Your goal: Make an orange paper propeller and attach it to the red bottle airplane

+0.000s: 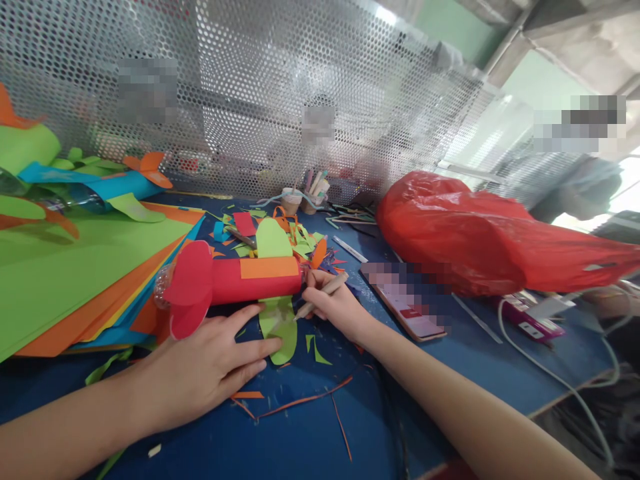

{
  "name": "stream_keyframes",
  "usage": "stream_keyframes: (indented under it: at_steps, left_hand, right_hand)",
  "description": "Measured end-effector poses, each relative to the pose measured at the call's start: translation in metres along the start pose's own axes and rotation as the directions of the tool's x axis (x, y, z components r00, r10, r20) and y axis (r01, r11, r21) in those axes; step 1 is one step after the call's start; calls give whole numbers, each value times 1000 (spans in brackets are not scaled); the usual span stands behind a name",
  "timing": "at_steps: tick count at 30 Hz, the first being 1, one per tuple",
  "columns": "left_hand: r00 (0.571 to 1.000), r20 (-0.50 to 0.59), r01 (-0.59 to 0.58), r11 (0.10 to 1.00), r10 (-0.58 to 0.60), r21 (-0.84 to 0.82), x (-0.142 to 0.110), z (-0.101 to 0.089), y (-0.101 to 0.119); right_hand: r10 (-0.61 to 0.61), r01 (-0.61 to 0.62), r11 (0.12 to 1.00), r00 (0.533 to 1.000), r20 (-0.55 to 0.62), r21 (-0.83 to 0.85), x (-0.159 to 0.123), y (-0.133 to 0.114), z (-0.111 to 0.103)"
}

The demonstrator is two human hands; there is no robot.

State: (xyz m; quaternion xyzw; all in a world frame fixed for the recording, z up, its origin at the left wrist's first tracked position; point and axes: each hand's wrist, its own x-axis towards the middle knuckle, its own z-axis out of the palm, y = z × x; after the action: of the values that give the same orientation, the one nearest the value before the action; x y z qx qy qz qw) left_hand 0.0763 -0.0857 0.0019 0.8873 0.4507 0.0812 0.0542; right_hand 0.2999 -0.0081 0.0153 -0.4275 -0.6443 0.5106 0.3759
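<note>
A toy plane with a red paper-covered body [230, 280] lies on the blue table, an orange strip [270, 268] along its top. Its light green paper wing sticks out on both sides, the far half [273, 237] beyond the body and the near half [283, 343] towards me. My left hand [220, 353] is open, its fingers spread, with fingertips on the near wing and beside the red tail pieces [190, 290]. In my right hand [325, 300] is a pale marker pen [336, 283], its tip at the near wing's right edge.
Coloured paper sheets [100, 267] and other paper planes [107, 190] are at left. Paper scraps [245, 223] and cups of pens [315, 193] stand further back, before a perforated metal screen [280, 87]. A phone [403, 303], red plastic bag [465, 233] and white cable [545, 377] lie right.
</note>
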Motion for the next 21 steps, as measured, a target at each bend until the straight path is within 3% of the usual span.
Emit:
stream_keyframes:
  at_steps: [3,8,21]
  left_hand:
    - [1000,-14,-8,1000,8,-1,0,1,-1]
    - [1000,-16,13,1000,-13,-12,-2,4,-1]
    - [1000,-16,11,1000,-11,-9,-2,5,-1]
  right_hand:
    - [-3,2,1000,999,48,29,0,0,-4]
    - [8,6,995,989,148,-100,2,-3,-12]
    - [4,25,986,986,167,-167,2,-2,-15]
